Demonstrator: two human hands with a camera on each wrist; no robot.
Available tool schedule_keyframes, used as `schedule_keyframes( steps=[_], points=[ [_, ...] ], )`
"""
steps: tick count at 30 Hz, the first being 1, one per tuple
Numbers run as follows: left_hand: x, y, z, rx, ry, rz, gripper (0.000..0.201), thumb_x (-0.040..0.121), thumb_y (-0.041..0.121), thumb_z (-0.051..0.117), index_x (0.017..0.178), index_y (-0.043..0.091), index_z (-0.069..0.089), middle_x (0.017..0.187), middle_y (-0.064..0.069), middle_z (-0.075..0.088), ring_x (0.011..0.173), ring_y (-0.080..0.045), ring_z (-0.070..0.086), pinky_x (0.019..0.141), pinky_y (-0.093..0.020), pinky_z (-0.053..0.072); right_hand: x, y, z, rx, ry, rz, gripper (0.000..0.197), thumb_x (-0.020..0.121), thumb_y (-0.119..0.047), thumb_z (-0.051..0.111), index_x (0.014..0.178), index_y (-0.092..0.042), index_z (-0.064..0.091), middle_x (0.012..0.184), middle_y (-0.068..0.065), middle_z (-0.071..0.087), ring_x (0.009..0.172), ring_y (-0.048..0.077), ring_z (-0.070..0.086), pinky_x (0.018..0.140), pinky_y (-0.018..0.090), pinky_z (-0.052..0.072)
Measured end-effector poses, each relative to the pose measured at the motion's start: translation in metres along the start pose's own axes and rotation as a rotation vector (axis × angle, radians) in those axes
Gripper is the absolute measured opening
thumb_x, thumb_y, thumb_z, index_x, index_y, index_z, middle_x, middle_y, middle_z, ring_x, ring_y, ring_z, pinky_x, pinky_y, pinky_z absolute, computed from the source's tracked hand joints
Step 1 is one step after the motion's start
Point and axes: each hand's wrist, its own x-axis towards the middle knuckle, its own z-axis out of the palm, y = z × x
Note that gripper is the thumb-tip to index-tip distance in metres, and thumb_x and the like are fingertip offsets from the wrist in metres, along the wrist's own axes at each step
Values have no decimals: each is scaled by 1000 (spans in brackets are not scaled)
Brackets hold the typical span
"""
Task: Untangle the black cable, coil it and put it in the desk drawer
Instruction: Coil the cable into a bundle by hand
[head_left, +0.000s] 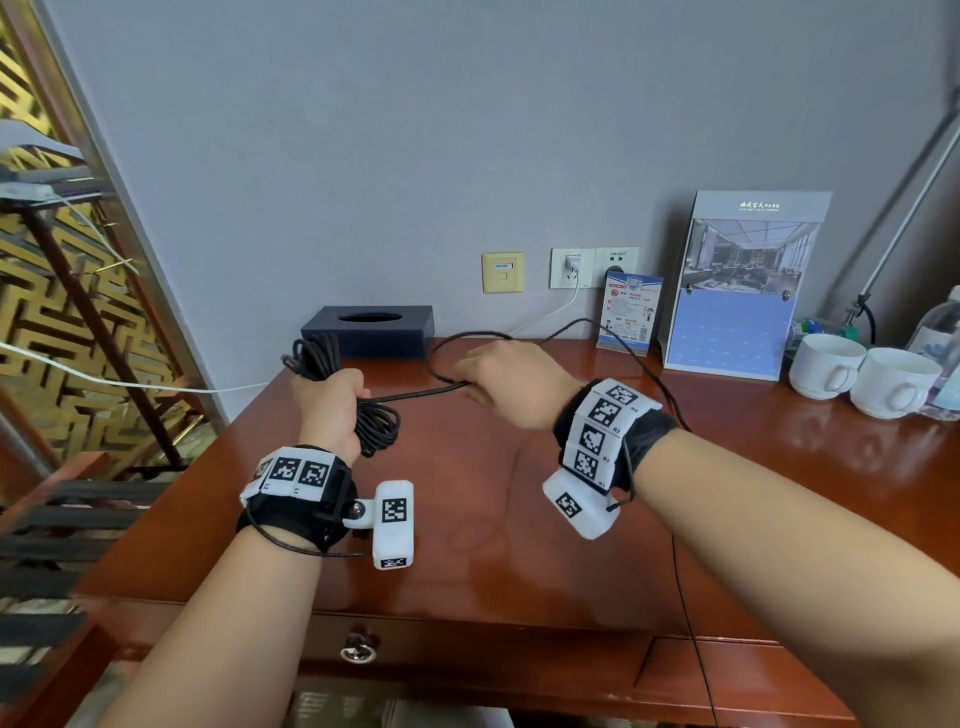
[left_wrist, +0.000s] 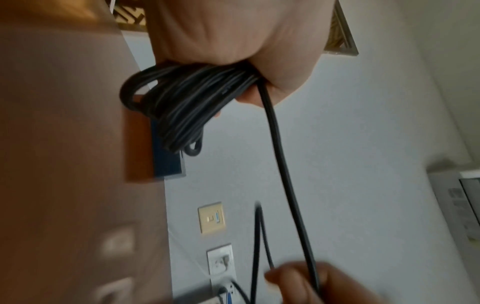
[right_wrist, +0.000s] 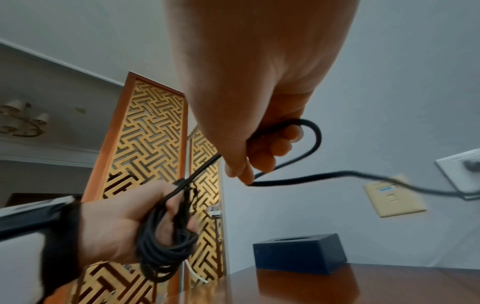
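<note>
From the head camera we see our left hand (head_left: 332, 402) gripping a bundle of coiled black cable (head_left: 317, 358) above the desk (head_left: 493, 499), while our right hand (head_left: 511, 382) pinches the loose strand that runs between the two. The drawer (head_left: 467, 649) below is closed (its ring pull (head_left: 358, 652) hangs in front). A tissue box (head_left: 371, 330) and two cups (head_left: 865, 371) stand at the back.

From the left wrist, the fingers (left_wrist: 249, 98) wrap the coil tightly, one strand running down to the right hand.

From the right wrist, the cable loops through the curled fingers (right_wrist: 262, 158), and the slack trails toward the wall socket (right_wrist: 462, 166).
</note>
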Motion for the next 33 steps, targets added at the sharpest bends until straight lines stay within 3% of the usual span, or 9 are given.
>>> schedule_keyframes(
  steps=[5, 8, 10, 13, 17, 19, 23, 28, 33],
  points=[
    [16, 9, -20, -119, 146, 7, 75, 59, 2, 48, 133, 8, 39, 99, -12, 55, 79, -24, 58, 58, -31, 51, -9, 30, -3, 17, -9, 103, 31, 100, -42, 47, 78, -21, 42, 83, 8, 66, 82, 33, 62, 67, 37, 48],
    [20, 13, -28, -176, 195, 83, 61, 66, -4, 46, 125, 9, 40, 105, -14, 53, 79, -22, 56, 58, -30, 49, -19, 42, -1, 48, 9, 146, 36, 100, -47, 43, 76, -20, 44, 74, 5, 60, 78, 34, 61, 64, 36, 43],
    [21, 12, -30, -194, 175, 84, 66, 64, -4, 46, 129, 8, 39, 101, -13, 54, 78, -22, 56, 60, -32, 51, -24, 44, 3, 70, 3, 163, 41, 101, -49, 38, 75, -19, 47, 71, 0, 53, 77, 32, 59, 65, 34, 40],
    [22, 7, -31, -244, 23, -5, 75, 57, -1, 45, 131, 9, 42, 79, -9, 54, 64, -20, 56, 65, -36, 55, -24, 43, 9, 50, -35, 176, 47, 102, -50, 35, 83, -14, 59, 79, 2, 62, 81, 30, 61, 68, 33, 38],
    [10, 1, -23, -294, -263, -60, 45, 64, -6, 40, 105, 13, 44, 74, -6, 53, 61, -19, 56, 69, -42, 57, -20, 38, 7, 4, -5, 184, 34, 102, -44, 42, 79, -22, 53, 78, -2, 57, 82, 28, 60, 77, 32, 31],
    [2, -3, -16, -355, -396, -89, 46, 72, -10, 33, 106, 17, 46, 76, -7, 54, 65, -20, 55, 73, -42, 54, -16, 33, 5, -39, 31, 174, 33, 102, -41, 45, 84, -17, 61, 84, 1, 64, 83, 29, 62, 77, 32, 31],
    [-10, -8, -4, -345, -588, -161, 54, 65, -10, 37, 112, 15, 43, 82, -11, 54, 70, -24, 57, 75, -44, 54, -8, 22, 1, -57, 117, 131, 31, 101, -36, 48, 91, -11, 65, 92, 5, 65, 84, 30, 63, 72, 30, 29],
    [-25, -11, 11, -272, -808, -195, 49, 63, -11, 37, 106, 13, 43, 85, -14, 51, 86, -34, 61, 78, -46, 52, -1, 9, -4, -19, 215, 80, 22, 95, -27, 59, 85, -9, 67, 82, 7, 64, 72, 33, 63, 70, 34, 37],
    [-32, -13, 17, -233, -897, -218, 48, 64, -12, 37, 106, 11, 43, 88, -15, 53, 111, -45, 58, 88, -51, 52, 1, 5, -4, -38, 273, 78, 17, 89, -22, 67, 76, -11, 66, 74, 4, 64, 70, 31, 63, 66, 35, 41]
  ],
)
